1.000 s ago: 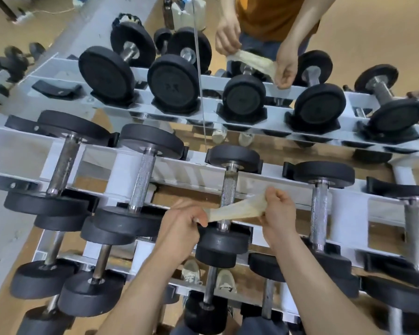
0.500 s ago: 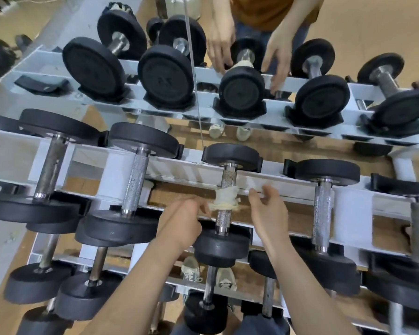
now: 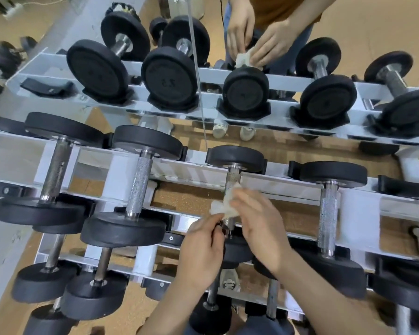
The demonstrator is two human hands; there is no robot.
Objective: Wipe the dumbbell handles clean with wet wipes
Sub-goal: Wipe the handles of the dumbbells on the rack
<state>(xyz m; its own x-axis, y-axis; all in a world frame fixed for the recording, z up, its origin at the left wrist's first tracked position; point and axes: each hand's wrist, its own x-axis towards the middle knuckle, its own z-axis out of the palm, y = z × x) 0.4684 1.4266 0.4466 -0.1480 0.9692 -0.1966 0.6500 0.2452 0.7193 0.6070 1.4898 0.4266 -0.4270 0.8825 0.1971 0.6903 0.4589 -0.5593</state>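
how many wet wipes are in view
2: one wet wipe wrapped on the middle dumbbell handle; another wet wipe at the top centre, likely a mirror reflection.

One camera, on my head. Faces forward and steeply down over rack. Wide angle: rails bow toward frame edges. Close range: my forearms enter from bottom edge, left hand and right hand just below centre. Middle tier fills centre, lower tier under my arms, floor seen through gaps. Top of frame reaches far dumbbell row and person in orange.
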